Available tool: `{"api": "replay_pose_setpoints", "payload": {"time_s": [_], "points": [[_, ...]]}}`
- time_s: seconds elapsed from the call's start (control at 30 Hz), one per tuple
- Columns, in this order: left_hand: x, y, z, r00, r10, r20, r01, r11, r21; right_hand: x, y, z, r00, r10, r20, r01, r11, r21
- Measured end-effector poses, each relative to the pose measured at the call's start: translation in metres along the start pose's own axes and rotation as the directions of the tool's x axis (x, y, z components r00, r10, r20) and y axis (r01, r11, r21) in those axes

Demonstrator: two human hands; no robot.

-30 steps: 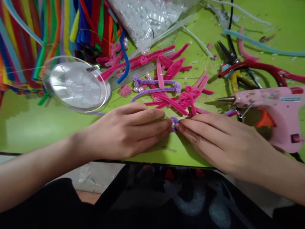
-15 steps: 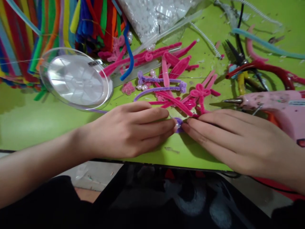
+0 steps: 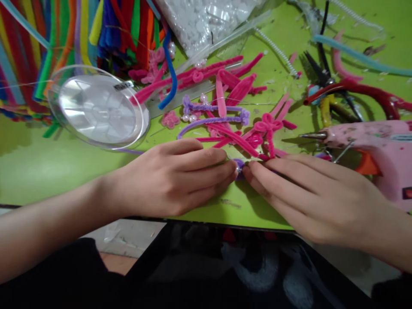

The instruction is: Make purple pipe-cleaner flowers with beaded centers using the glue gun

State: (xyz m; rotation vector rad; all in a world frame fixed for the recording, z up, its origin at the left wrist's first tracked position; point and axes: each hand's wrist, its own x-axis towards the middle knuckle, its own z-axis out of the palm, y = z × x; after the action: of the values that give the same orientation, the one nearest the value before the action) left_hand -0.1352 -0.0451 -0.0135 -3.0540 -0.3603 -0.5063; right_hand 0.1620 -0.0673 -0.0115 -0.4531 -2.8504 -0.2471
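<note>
A small purple pipe cleaner piece (image 3: 240,164) with a shiny bead on it sits between my fingertips, low over the green table. My left hand (image 3: 189,176) pinches it from the left, fingers pressed together. From the right, the closed fingertips of my right hand (image 3: 309,193) meet its other side; their exact hold is partly hidden. Just beyond my fingers lie a bent purple pipe cleaner (image 3: 212,121), a pink pipe cleaner flower (image 3: 268,123) and several pink pipe cleaner pieces (image 3: 236,139).
At the left stands a clear spool of thread (image 3: 99,107), near bundled coloured pipe cleaners (image 3: 58,47). A bag of white beads (image 3: 206,25) lies at the back. On the right are a pink glue gun (image 3: 363,135), black-tipped pliers (image 3: 317,71) and a red-handled tool (image 3: 363,88).
My right hand has shifted slightly down and left, showing more of the glue gun's orange trigger. My left hand keeps its pinch on the purple piece. The view has moved a little.
</note>
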Motion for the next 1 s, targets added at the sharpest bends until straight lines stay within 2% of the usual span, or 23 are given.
{"api": "replay_pose_setpoints", "payload": {"time_s": [0.2,0.27,0.53,0.7,0.8,0.9,1.0], "points": [[-0.002,0.000,0.003,1.000,-0.017,-0.015,0.016,0.999,-0.039,0.001,0.002,-0.004,1.000,0.024,0.011,-0.024,1.000,0.005],[-0.003,0.001,0.003,1.000,-0.022,-0.011,0.022,0.999,-0.041,-0.003,0.000,-0.003,0.998,0.059,-0.019,-0.058,0.998,0.036],[-0.001,0.002,0.003,0.999,-0.033,-0.020,0.032,0.999,-0.036,-0.007,-0.006,0.003,0.996,0.094,0.001,-0.094,0.991,0.095],[-0.001,-0.006,0.003,0.999,0.036,-0.019,-0.036,0.999,0.000,-0.006,-0.001,0.004,0.998,0.064,0.007,-0.065,0.991,0.114],[-0.006,-0.013,0.007,0.998,0.064,-0.029,-0.065,0.997,-0.052,-0.006,0.000,0.007,0.999,0.053,0.004,-0.053,0.993,0.107],[-0.010,-0.017,0.012,0.999,-0.035,-0.025,0.029,0.974,-0.223,-0.004,-0.001,0.007,0.995,0.100,-0.017,-0.097,0.989,0.109],[-0.009,-0.016,0.009,0.976,-0.182,-0.120,0.126,0.920,-0.371,-0.006,-0.003,-0.005,0.981,0.187,-0.041,-0.182,0.977,0.107]]}}
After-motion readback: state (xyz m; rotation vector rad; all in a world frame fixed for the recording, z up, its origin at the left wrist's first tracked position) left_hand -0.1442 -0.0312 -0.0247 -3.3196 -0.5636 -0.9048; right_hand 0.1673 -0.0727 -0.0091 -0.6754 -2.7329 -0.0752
